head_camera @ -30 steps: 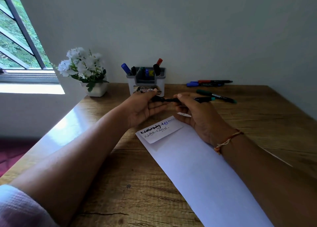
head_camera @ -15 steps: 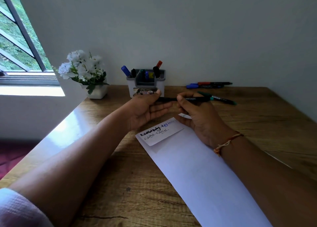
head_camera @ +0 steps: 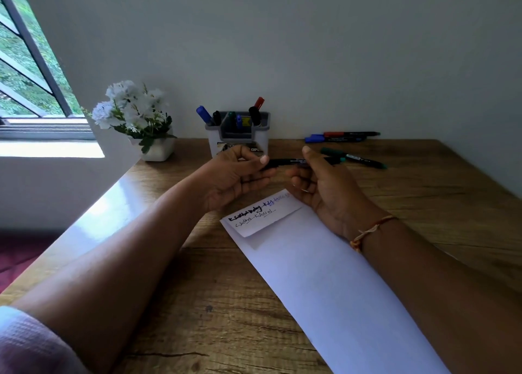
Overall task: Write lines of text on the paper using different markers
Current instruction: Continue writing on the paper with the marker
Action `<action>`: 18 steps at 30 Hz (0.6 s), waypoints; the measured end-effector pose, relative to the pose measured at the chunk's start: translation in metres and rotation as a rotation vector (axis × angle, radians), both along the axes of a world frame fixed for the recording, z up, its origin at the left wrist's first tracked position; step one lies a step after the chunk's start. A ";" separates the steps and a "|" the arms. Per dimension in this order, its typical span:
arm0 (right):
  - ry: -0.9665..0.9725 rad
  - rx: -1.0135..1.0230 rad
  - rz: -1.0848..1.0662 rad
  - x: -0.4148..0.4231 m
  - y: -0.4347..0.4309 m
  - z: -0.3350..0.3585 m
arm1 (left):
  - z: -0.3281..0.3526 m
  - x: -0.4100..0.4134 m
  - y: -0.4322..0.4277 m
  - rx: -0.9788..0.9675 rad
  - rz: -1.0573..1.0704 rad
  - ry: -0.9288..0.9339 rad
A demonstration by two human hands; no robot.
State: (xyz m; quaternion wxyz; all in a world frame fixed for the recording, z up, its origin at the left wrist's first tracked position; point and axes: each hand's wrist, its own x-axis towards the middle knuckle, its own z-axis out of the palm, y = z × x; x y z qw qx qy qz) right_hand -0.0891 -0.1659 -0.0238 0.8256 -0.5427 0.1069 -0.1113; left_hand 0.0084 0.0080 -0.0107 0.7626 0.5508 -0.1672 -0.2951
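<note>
A thin black marker (head_camera: 291, 162) is held level above the desk between both hands. My left hand (head_camera: 240, 176) pinches its left end, and my right hand (head_camera: 324, 187) grips its barrel near the teal tip end. Below them lies a long white sheet of paper (head_camera: 324, 283) with its top edge folded over. The fold carries lines of black and blue handwriting (head_camera: 254, 212). A grey marker holder (head_camera: 240, 133) with several markers stands at the back of the desk.
A green marker (head_camera: 356, 157) lies to the right of my hands. Red and blue markers (head_camera: 339, 136) lie by the wall. A white flower pot (head_camera: 147, 130) stands at the back left near a window. The wooden desk (head_camera: 197, 303) edge runs along the left.
Both hands have lifted the black marker slightly and drawn a little apart along it. The paper and the other markers have not moved.
</note>
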 end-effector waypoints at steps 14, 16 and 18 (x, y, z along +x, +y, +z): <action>0.021 -0.048 0.011 -0.001 0.004 0.002 | 0.002 0.001 0.005 -0.005 0.006 -0.096; 0.013 -0.057 0.013 0.001 0.006 0.003 | 0.003 -0.001 0.003 -0.028 0.065 -0.114; 0.025 -0.076 0.001 0.003 0.006 0.004 | 0.005 -0.003 0.002 -0.050 0.146 -0.135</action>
